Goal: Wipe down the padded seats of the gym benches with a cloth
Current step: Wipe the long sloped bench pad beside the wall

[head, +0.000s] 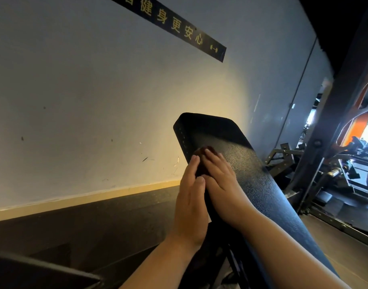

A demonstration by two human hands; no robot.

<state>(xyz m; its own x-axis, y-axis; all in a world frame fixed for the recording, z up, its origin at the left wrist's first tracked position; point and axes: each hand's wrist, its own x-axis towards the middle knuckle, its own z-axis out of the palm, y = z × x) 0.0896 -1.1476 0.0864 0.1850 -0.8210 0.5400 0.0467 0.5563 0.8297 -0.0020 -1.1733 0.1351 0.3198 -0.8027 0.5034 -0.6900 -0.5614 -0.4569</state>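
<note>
Black vinyl padding of an inclined gym bench pad (237,155) runs from the lower right up toward 11 o'clock, ending in a rounded top edge near the pale wall (85,111). A dark cloth (202,163) lies on the pad's left margin, partly hidden beneath both hands. The right hand (220,184) presses flat on it, fingers straight, grasping nothing. The left hand (189,201) rests alongside against the pad's left edge, fingers extended and relaxed, its fingertips touching the cloth. Unwiped padding lies mostly toward 12 o'clock, up to the top edge, and at 3 o'clock across the width; the right hand looks better placed to sweep either way. Machine frames (316,163) stand near the right side, while open floor (95,226) lies to the left.
</note>
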